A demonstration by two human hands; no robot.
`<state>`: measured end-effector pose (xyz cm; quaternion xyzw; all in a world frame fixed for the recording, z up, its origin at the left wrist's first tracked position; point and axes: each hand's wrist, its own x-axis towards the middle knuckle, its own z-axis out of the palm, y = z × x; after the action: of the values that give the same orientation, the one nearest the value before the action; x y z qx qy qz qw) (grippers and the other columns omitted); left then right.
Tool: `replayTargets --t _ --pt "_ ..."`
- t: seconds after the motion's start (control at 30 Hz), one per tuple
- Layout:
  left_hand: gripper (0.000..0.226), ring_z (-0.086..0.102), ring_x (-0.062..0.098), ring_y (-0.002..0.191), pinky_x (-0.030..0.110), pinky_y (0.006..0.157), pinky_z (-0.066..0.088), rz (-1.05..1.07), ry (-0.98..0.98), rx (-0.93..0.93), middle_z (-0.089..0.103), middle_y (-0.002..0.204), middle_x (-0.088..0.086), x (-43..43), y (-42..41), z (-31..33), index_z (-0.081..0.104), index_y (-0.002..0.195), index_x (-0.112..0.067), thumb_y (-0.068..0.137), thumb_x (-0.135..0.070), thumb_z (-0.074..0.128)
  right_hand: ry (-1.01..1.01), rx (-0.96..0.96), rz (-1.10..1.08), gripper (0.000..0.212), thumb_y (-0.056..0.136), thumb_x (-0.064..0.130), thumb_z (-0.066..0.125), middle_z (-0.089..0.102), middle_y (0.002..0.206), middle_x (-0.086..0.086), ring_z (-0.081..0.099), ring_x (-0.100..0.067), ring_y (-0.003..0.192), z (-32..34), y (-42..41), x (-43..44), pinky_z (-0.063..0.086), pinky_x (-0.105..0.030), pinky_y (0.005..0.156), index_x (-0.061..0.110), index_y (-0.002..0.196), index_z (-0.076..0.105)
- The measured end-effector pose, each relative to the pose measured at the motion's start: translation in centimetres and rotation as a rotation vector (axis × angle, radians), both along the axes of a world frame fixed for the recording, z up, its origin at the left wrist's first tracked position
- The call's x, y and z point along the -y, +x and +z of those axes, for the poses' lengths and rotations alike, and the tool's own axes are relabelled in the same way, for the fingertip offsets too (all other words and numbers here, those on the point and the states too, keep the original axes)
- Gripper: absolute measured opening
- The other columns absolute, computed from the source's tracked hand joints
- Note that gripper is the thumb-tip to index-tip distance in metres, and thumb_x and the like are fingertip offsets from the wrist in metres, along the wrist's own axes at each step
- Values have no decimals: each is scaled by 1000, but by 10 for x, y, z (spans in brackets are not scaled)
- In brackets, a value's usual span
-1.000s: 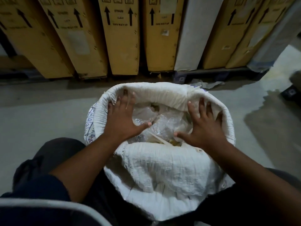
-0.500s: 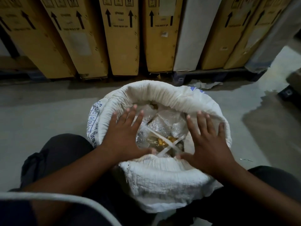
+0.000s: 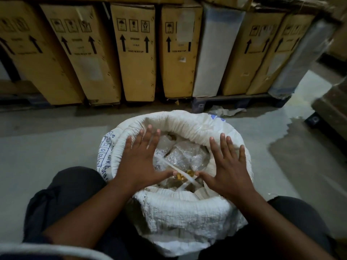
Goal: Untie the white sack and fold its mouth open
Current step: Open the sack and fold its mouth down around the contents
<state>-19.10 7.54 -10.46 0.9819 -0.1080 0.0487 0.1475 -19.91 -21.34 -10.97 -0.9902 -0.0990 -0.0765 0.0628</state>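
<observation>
The white woven sack (image 3: 180,212) stands on the floor between my knees, its mouth rolled down into a thick rim all round. Inside lie clear plastic bags (image 3: 180,156) holding small brass-coloured parts, with white strips (image 3: 189,180) crossing over them. My left hand (image 3: 139,162) is flat, fingers spread, over the left side of the opening. My right hand (image 3: 228,167) is likewise flat and spread over the right side. Both thumbs point inward, near the strips. Neither hand holds anything.
Tall cardboard boxes (image 3: 137,53) with arrow marks and a plastic-wrapped white panel (image 3: 212,53) lean in a row on a pallet (image 3: 234,100) behind the sack. Crumpled paper (image 3: 225,111) lies on the grey floor. A wet patch (image 3: 300,147) spreads at right.
The sack's rim has been rolled lower, exposing more of the plastic bags. Both hands stayed flat and spread, and slid slightly toward me over the opening.
</observation>
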Motion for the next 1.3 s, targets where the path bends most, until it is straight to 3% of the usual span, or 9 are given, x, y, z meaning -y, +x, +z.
replayTargets --t 0.27,0.37,0.47,0.67,0.77,0.83,0.93,1.07,1.3 --pt "114 6 15 162 51 130 9 -8 -106 195 3 176 -3 8 19 9 6 168 -25 83 -86 53 134 158 79 93 92 70 55 24 171 -9 17 -25 160 13 32 -29 18 -55 127 21 165 22" --pt "85 42 21 149 50 120 37 -28 -127 201 37 167 1 4 24 -5 41 158 -23 90 -70 60 233 200 161 71 94 45 70 54 147 -11 52 -27 133 4 37 -34 49 -46 105 13 153 46" --pt "59 58 23 133 49 102 54 -43 -204 181 55 153 1 -5 26 -17 63 139 -20 91 -54 66 241 199 155 57 91 28 75 60 134 -10 57 -27 119 -2 41 -28 56 -47 90 10 142 58" --pt "121 12 18 160 41 124 21 -26 -214 -69 4 176 -4 -8 33 -27 5 166 -36 75 -82 69 141 -155 54 107 82 77 56 11 175 0 10 -27 161 -17 51 2 14 -56 128 36 166 3" --pt "119 8 12 160 36 123 19 -31 -251 -114 5 175 -9 -2 32 -30 3 166 -40 75 -83 68 111 -206 31 113 79 82 55 13 175 0 18 -26 159 -20 47 -1 12 -60 125 39 164 -5" --pt "100 24 13 156 34 120 28 -38 -278 -98 26 170 -9 -1 30 -30 34 160 -37 77 -81 68 150 -167 34 111 80 78 61 31 168 -1 36 -27 150 -15 46 -4 26 -57 121 36 165 2" --pt "54 50 12 137 31 106 41 -15 -344 -39 55 150 -9 -2 29 -31 74 106 -32 77 -77 71 234 -83 33 94 86 76 57 48 154 2 49 -21 137 -10 45 -7 41 -50 112 33 163 24" --pt "40 59 10 104 32 81 48 94 -470 -36 63 112 -13 2 29 -26 58 69 -23 79 -51 85 427 7 35 60 96 67 46 62 125 9 61 -12 113 -11 46 -11 56 -43 90 28 140 62" --pt "18 62 21 89 36 76 50 89 -456 74 58 99 -4 -2 34 -30 63 81 -21 88 -20 79 509 125 34 48 95 60 51 68 134 1 60 -17 124 -14 51 -10 52 -43 101 26 111 80"
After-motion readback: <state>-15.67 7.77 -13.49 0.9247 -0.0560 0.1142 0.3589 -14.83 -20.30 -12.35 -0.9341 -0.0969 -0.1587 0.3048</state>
